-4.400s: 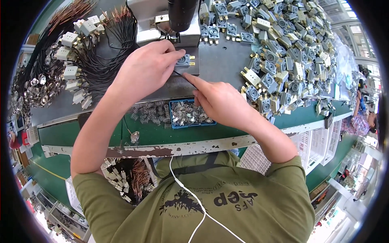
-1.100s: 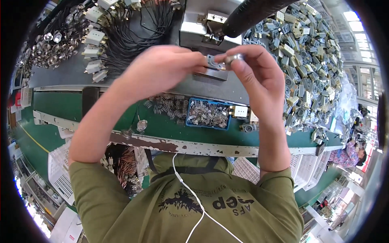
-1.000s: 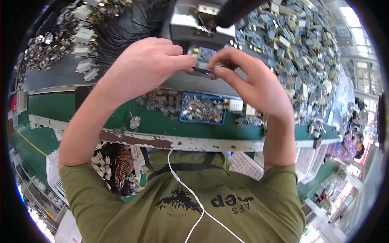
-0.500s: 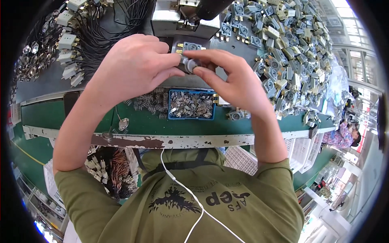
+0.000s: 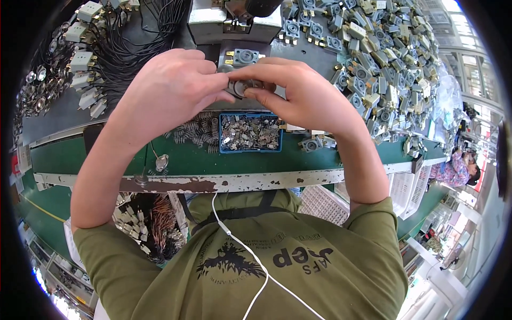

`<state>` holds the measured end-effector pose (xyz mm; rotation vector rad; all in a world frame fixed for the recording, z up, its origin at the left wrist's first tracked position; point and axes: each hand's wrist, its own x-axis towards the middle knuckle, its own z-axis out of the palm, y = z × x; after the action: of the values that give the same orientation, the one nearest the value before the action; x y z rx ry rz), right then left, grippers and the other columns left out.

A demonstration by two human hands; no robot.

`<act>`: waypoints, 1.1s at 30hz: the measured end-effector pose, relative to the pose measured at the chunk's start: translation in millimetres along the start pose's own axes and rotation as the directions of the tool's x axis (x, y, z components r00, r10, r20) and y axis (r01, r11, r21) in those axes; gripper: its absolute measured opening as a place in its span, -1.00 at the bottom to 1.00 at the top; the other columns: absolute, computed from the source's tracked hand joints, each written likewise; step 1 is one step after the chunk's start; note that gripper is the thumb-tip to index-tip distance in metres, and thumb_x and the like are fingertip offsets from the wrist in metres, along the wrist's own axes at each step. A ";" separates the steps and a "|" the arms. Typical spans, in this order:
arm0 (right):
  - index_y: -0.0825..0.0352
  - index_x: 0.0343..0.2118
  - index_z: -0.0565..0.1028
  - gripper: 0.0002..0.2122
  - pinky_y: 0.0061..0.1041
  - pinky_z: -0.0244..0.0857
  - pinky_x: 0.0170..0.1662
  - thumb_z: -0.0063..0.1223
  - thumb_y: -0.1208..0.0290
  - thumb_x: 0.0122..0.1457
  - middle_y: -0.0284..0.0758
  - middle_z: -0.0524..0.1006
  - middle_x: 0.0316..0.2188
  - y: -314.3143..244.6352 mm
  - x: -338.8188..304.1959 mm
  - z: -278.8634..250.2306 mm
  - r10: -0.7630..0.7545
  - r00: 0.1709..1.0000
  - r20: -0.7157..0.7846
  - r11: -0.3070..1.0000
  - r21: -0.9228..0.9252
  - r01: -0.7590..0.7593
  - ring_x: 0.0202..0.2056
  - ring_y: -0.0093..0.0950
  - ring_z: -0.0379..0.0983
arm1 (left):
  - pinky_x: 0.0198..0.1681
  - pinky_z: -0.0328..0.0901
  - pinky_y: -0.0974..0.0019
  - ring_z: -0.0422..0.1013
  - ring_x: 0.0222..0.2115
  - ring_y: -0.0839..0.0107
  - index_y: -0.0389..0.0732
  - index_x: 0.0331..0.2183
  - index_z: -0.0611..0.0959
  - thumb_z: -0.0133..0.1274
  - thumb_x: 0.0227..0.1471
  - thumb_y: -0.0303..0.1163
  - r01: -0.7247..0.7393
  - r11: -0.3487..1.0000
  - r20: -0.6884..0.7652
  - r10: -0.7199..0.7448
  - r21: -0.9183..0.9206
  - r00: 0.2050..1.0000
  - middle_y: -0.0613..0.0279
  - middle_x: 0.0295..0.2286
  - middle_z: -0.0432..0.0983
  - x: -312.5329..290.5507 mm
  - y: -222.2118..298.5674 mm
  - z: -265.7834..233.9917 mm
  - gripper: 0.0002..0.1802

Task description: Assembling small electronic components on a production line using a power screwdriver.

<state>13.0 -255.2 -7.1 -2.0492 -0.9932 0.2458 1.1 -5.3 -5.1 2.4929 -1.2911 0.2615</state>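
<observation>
My left hand (image 5: 170,88) and my right hand (image 5: 304,93) meet above the green workbench (image 5: 186,160), fingertips pinched together on one small round grey metal part (image 5: 240,87). Most of that part is hidden by my fingers. Just behind my hands a similar grey part with brass tabs (image 5: 242,56) sits in front of a grey metal machine (image 5: 213,24). Below my hands lies a small blue tray (image 5: 250,133) full of tiny metal pieces, with a loose heap of springs (image 5: 194,130) at its left.
A large heap of grey and cream switch parts (image 5: 384,58) covers the bench at the right. Black wires with white connectors (image 5: 101,48) lie at the left. A bin of wired parts (image 5: 152,224) sits under the bench edge. Another person (image 5: 458,165) works at far right.
Earlier my hands worked low at the machine, then lifted a small part toward me. Over the last second they stayed pinched together on it, shifting only slightly.
</observation>
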 end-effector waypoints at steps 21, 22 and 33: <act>0.26 0.20 0.48 -0.51 -0.34 0.43 -0.05 0.26 0.52 0.17 -0.16 0.58 -0.12 4.1 -29.5 0.8 0.174 0.967 -0.185 0.978 -0.086 -0.192 -0.19 -0.16 0.53 | -0.28 0.34 0.17 0.49 -0.40 0.25 -0.09 -0.19 0.64 0.26 0.04 -0.19 0.111 0.989 0.137 -0.097 -0.094 0.986 0.28 -0.55 0.47 -6.7 14.7 -6.3 -0.69; 0.26 0.20 0.48 -0.51 -0.34 0.43 -0.05 0.26 0.52 0.17 -0.16 0.58 -0.12 8.3 -30.4 7.6 0.174 0.965 -0.196 0.977 -0.088 -0.194 -0.19 -0.16 0.53 | -0.28 0.34 0.16 0.49 -0.40 0.24 -0.08 -0.11 0.64 0.26 0.04 -0.19 0.106 0.985 0.178 -0.081 -0.137 0.981 0.29 -0.54 0.47 -4.1 15.6 -8.1 -0.63; 0.16 0.37 0.26 -0.25 -0.19 0.42 0.03 0.34 0.49 0.08 -0.09 0.55 0.00 24.7 -20.6 26.1 0.122 0.950 -0.288 0.903 -0.366 -0.227 -0.02 -0.05 0.50 | -0.29 0.43 0.18 0.57 -0.39 0.14 -0.11 0.07 0.60 0.19 0.10 -0.38 0.384 0.784 0.172 -0.345 -0.487 0.923 0.17 -0.42 0.67 24.6 -10.1 -11.0 -0.53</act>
<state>0.4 -263.2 -45.8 -2.4674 -0.7363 -0.1441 23.3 -14.6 10.6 2.2220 -0.7349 -0.2470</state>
